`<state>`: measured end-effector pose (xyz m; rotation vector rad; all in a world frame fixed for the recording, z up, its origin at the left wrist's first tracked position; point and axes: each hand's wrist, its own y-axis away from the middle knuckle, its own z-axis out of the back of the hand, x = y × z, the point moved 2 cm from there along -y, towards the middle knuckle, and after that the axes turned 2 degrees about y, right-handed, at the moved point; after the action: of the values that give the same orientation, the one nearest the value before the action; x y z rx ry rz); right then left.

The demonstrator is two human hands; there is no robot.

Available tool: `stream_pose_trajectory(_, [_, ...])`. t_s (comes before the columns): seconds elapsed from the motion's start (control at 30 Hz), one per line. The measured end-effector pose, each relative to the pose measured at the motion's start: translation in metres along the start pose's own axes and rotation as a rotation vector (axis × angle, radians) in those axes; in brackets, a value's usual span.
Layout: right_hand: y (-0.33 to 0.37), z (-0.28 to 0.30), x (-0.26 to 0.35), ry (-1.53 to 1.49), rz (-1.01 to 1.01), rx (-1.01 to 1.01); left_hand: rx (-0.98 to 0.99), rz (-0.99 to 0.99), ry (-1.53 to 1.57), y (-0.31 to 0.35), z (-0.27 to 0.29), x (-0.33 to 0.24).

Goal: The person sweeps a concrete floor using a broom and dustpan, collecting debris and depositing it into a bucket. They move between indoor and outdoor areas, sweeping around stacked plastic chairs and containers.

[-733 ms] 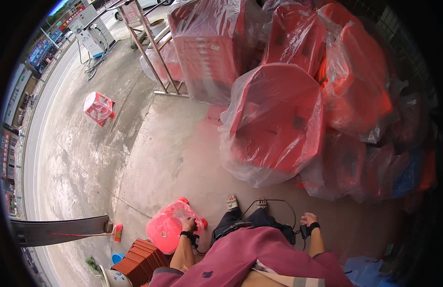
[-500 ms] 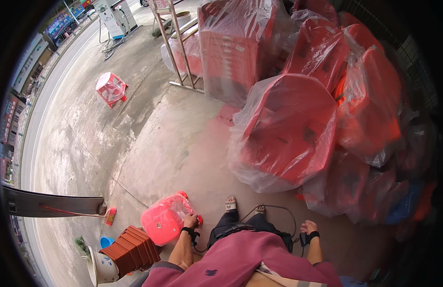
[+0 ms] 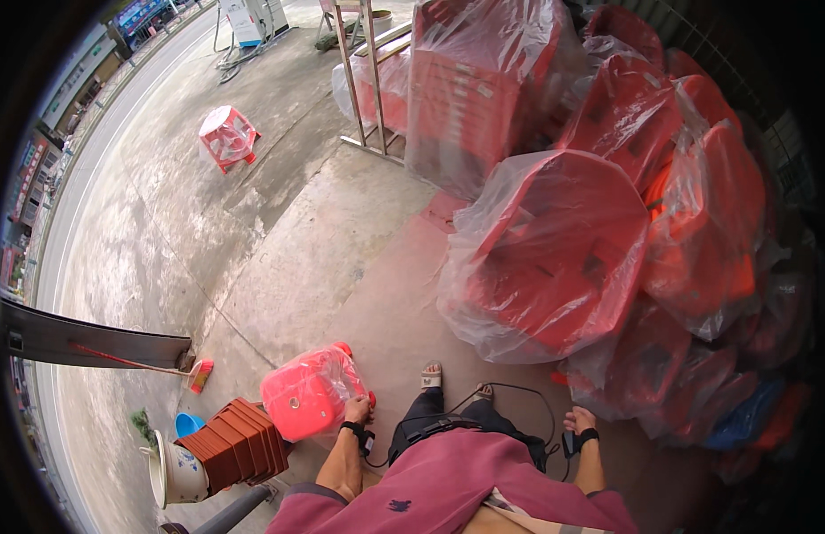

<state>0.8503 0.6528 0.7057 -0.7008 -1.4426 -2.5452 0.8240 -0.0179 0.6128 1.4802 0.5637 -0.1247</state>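
My left hand (image 3: 358, 411) is closed on the edge of a bright red plastic stool (image 3: 296, 392), which is tipped on its side and wrapped in clear film. The stool's flat seat, with a small round hole in it, faces left and toward me. What exactly the fingers grip, film or leg, cannot be made out. Off to my right, my right hand (image 3: 580, 420) hangs loosely curled with nothing seen in it. Both wrists wear black straps with small dark devices, and a black cable (image 3: 537, 393) loops between them past my feet.
Red plastic furniture in film (image 3: 555, 258) is heaped at the right. Another wrapped red stool (image 3: 228, 138) stands ahead on the concrete. Stacked brown planters (image 3: 239, 445), a white flowerpot (image 3: 175, 472), a blue bucket (image 3: 190, 424) and a broom (image 3: 200, 376) are at the left.
The view has shifted slightly, so the furniture heap and far stool sit farther right. My left hand keeps its hold on the red stool. The right hand stays at my side.
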Motion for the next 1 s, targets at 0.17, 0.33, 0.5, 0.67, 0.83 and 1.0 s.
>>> stream_pose_trajectory(0.17, [0.003, -0.006, 0.002, 0.016, 0.03, 0.052, -0.117, -0.012, -0.028, 0.008, 0.001, -0.003])
stream_pose_trajectory(0.33, [0.007, -0.01, 0.001, 0.016, 0.024, 0.058, -0.126, 0.045, -0.037, 0.009, -0.004, -0.012])
stream_pose_trajectory(0.5, [0.013, -0.013, 0.0, 0.043, -0.019, 0.006, -0.095, 0.009, -0.058, 0.009, -0.006, -0.02])
stream_pose_trajectory(0.67, [0.018, -0.017, -0.002, 0.01, -0.005, 0.046, -0.11, -0.01, -0.07, 0.015, -0.009, -0.028])
stream_pose_trajectory(0.83, [0.021, -0.019, -0.001, 0.021, -0.021, 0.046, -0.11, 0.005, -0.123, 0.018, -0.011, -0.033])
stream_pose_trajectory(1.0, [0.027, -0.02, 0.002, 0.04, -0.039, -0.008, -0.095, -0.009, -0.101, 0.015, -0.013, -0.038])
